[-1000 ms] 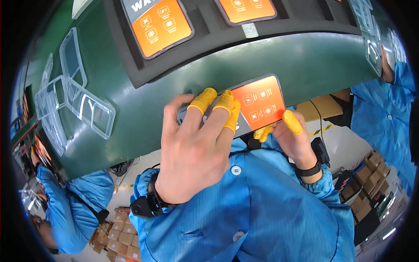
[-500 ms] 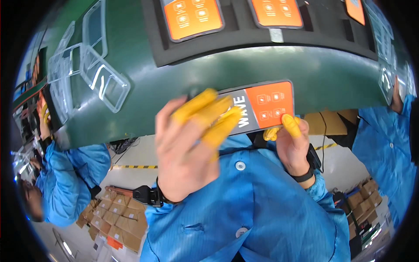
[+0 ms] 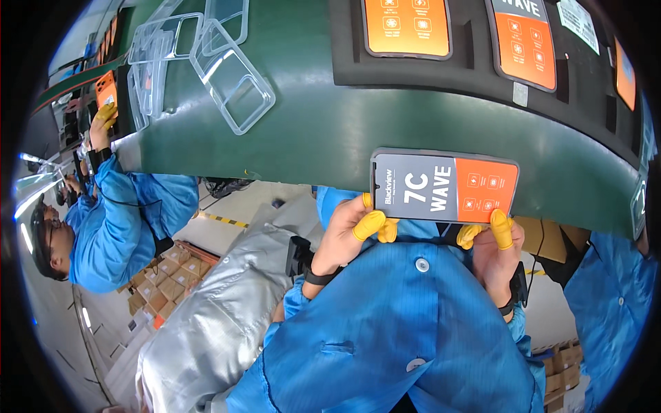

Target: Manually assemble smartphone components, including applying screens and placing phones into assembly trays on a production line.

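Note:
A smartphone (image 3: 444, 189) lies sideways between my hands at the near edge of the green work surface. Its face carries a grey and orange printed film, with the orange part on the right. At its lower left corner, my left hand (image 3: 348, 233) grips it with yellow-covered fingertips. Yellow fingertip covers also show on my right hand (image 3: 498, 249), whose thumb presses the lower right corner while other fingers go under the edge. The undersides of the phone and some fingertips are hidden.
Beyond the phone is a black foam tray (image 3: 475, 86) bearing several orange-faced phones. Clear plastic phone trays (image 3: 237, 86) lie piled at the far left. At left, a co-worker (image 3: 127, 213) in blue holds an orange phone (image 3: 107, 93). Another blue-clad person (image 3: 613, 296) is at right.
My left hand has come off the phone's face and now grips its lower left corner, uncovering the film. My right hand keeps its corner. The view has shifted, and a silvery garment shows at lower left.

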`<act>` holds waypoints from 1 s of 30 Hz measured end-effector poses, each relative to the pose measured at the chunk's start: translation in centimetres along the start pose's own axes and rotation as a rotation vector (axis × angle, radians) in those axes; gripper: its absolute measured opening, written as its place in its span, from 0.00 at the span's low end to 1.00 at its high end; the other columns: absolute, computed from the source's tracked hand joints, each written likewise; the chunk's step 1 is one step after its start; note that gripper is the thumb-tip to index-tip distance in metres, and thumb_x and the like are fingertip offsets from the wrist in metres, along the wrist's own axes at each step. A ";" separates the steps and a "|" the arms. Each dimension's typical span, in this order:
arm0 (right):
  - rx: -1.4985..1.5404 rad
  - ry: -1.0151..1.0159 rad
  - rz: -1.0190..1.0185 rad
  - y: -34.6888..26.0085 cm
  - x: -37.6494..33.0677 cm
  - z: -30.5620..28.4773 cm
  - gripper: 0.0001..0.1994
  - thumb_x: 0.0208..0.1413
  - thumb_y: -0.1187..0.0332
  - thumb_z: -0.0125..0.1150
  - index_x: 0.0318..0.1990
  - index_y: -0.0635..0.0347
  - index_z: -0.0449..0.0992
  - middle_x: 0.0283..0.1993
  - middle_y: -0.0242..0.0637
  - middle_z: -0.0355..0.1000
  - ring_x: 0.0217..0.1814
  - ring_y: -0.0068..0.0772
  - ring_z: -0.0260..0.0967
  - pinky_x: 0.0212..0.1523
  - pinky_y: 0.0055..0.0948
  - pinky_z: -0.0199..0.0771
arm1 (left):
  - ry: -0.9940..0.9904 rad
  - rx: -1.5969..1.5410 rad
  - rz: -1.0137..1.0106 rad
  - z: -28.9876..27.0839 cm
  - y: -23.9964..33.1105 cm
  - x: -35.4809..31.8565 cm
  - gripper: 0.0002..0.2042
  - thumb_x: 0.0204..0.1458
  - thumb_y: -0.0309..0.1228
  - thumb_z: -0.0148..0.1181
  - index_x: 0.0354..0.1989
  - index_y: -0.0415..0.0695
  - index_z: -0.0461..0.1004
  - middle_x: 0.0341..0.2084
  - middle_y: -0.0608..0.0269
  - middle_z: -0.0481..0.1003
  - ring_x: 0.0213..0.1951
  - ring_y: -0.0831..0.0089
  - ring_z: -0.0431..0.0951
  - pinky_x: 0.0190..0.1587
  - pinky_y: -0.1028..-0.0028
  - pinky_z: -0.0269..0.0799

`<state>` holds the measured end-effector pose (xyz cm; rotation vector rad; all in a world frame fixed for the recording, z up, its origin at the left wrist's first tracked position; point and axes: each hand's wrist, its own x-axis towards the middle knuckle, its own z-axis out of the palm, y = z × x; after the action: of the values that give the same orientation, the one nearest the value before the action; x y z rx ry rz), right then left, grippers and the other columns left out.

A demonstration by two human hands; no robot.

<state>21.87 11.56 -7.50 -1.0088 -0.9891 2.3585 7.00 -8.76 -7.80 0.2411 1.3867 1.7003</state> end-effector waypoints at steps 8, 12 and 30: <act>0.025 -0.029 0.000 -0.1 0.0 0.2 0.10 0.66 0.69 0.55 0.42 0.68 0.79 0.35 0.46 0.79 0.31 0.38 0.76 0.33 0.35 0.76 | 0.052 -0.163 0.130 -0.3 -2.1 0.8 0.11 0.61 0.31 0.59 0.37 0.32 0.77 0.19 0.62 0.74 0.18 0.78 0.70 0.23 0.77 0.65; 0.021 -0.086 0.011 -0.5 0.2 0.6 0.10 0.66 0.69 0.55 0.41 0.68 0.79 0.35 0.46 0.79 0.31 0.38 0.77 0.34 0.35 0.76 | 0.136 -0.153 0.171 0.5 -1.7 0.7 0.08 0.60 0.27 0.59 0.35 0.32 0.77 0.16 0.63 0.73 0.16 0.81 0.68 0.20 0.79 0.61; 0.090 -0.303 0.163 -4.9 -1.3 1.8 0.13 0.54 0.67 0.61 0.40 0.69 0.79 0.36 0.54 0.76 0.32 0.50 0.75 0.34 0.43 0.76 | 0.255 0.679 0.796 0.5 5.1 -1.5 0.16 0.54 0.34 0.60 0.16 0.38 0.72 0.10 0.62 0.68 0.12 0.69 0.66 0.16 0.74 0.58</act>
<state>21.75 13.30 -2.43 -0.7364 -0.9230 2.7235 5.60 -9.32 -2.70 1.1079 2.2303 1.8285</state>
